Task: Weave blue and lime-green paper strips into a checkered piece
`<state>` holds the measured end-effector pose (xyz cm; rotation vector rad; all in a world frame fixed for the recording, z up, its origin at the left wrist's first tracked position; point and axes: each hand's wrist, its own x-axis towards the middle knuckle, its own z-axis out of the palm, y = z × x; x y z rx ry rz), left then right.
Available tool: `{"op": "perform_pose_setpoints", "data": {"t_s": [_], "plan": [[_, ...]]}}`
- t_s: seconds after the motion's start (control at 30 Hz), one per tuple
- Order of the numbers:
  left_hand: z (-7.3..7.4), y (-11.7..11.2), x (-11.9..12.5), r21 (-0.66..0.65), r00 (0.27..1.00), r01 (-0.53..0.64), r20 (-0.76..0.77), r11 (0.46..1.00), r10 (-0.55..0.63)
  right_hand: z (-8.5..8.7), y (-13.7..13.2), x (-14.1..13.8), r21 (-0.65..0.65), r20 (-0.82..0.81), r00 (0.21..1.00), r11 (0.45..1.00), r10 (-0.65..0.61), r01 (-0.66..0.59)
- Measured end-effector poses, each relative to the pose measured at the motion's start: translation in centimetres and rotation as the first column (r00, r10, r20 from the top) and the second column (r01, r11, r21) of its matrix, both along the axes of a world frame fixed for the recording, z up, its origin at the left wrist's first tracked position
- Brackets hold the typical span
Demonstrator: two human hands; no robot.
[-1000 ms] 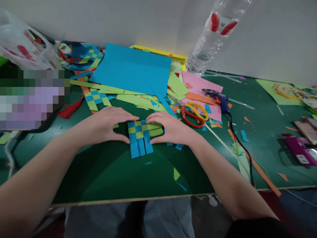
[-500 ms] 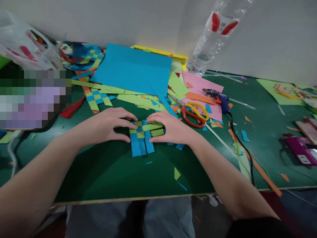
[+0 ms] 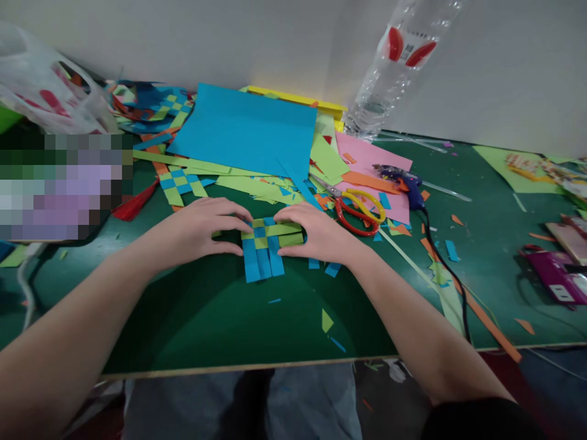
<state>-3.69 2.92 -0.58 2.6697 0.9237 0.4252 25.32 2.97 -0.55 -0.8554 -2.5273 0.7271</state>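
Between my hands is a small piece of woven paper strips [image 3: 260,233], blue running lengthwise and yellow-green crosswise in a checkered patch. Its blue tails hang toward me, and its green tails point right under my right palm. My left hand [image 3: 208,229] pinches the weave's left edge, fingers at the top and thumb at the lower left corner. On the right side, my right hand [image 3: 316,235] grips the same piece, fingertips on its upper edge and thumb on the rightmost blue strip. Parts of the weave under the fingers are hidden.
Behind lie a blue paper sheet [image 3: 247,131], red-and-yellow scissors [image 3: 360,211] and another woven piece [image 3: 178,182]. A glue gun [image 3: 410,186] rests on pink paper [image 3: 367,156]. A plastic bottle [image 3: 389,73] stands at the back. Paper scraps litter the green table [image 3: 206,330].
The blue strips have come closer together, narrowing the gap beside the rightmost one. Their lower ends sit slightly higher in view. Both hands keep nearly the same places.
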Motion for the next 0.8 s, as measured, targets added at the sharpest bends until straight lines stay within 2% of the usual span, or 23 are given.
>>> {"op": "perform_pose_setpoints", "data": {"t_s": [0.13,0.23,0.47,0.67,0.8], "plan": [[0.2,0.2,0.3,0.027,1.0,0.004,0.009,1.0,-0.005,-0.3,0.1,-0.1,0.081,0.015,1.0,0.997,-0.014,0.012],[0.4,0.2,0.3,-0.004,1.0,0.001,0.0,1.0,-0.001,-0.4,0.0,-0.2,0.152,0.03,0.999,0.988,-0.027,0.022],[0.4,-0.2,-0.1,-0.043,0.999,0.031,0.008,0.999,-0.031,-0.5,-0.2,-0.5,0.357,-0.013,0.998,0.932,-0.063,0.063],[0.8,-0.7,0.5,0.008,0.999,0.029,0.031,1.0,-0.029,-0.9,-0.2,-0.8,0.365,-0.022,0.994,0.925,-0.104,0.105],[0.2,-1.1,1.6,0.097,0.996,-0.086,0.045,0.992,0.082,-1.3,-0.6,-1.1,0.325,-0.074,0.991,0.936,-0.114,0.132]]}}
